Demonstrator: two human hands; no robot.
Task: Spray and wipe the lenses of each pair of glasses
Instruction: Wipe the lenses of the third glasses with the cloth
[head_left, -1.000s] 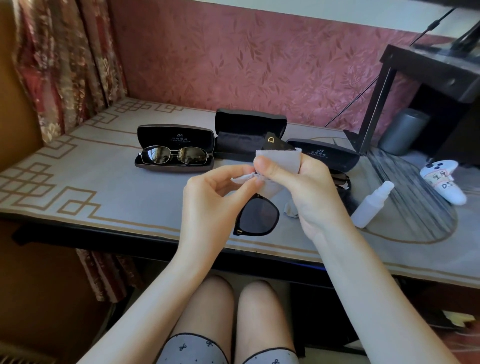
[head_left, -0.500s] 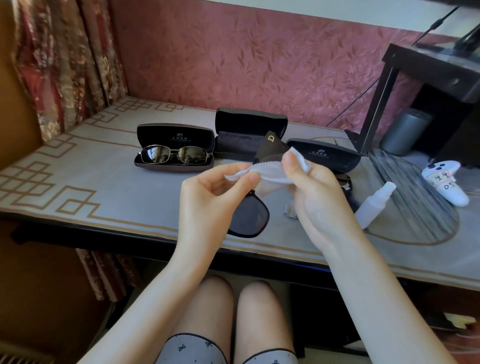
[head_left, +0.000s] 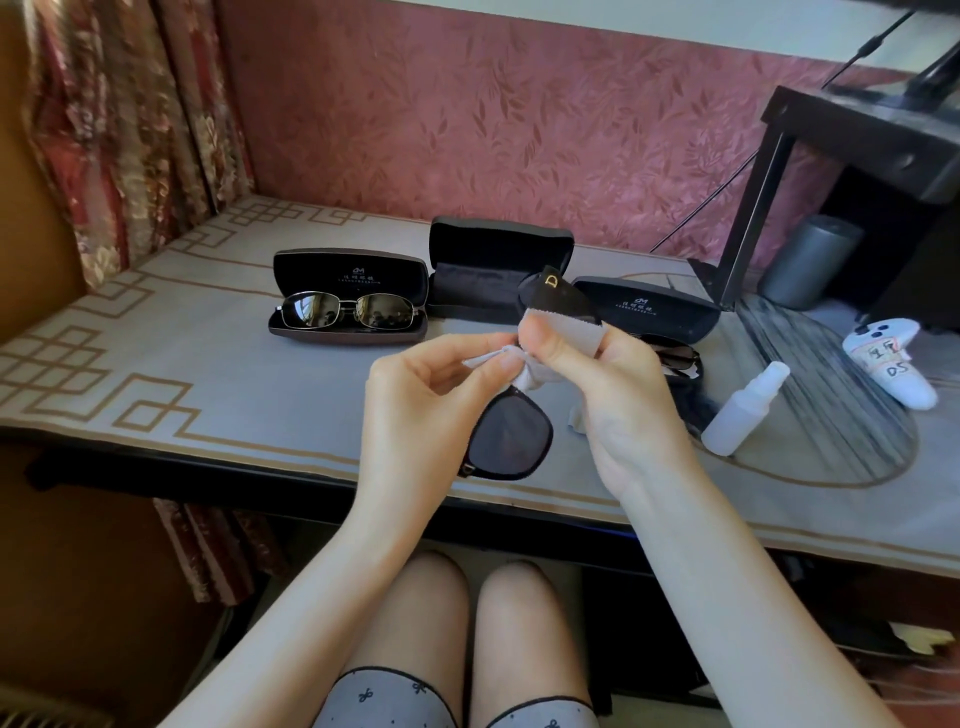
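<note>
Head view: grey tabletop (head_left: 208, 395), pink wall (head_left: 467, 130), left hand (head_left: 415, 415) and right hand (head_left: 613, 395) pinched on cloth (head_left: 566, 332).

Left hand (head_left: 415, 410) and right hand (head_left: 615, 400) pinch close together, thumbs apparently touching.

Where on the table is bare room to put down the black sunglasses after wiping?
The widest bare patch is the grey tablecloth between the floral curtain and the open black case holding metal-framed sunglasses. The middle open black case looks empty. The right is crowded: white spray bottle, third black case, white controller.
</note>
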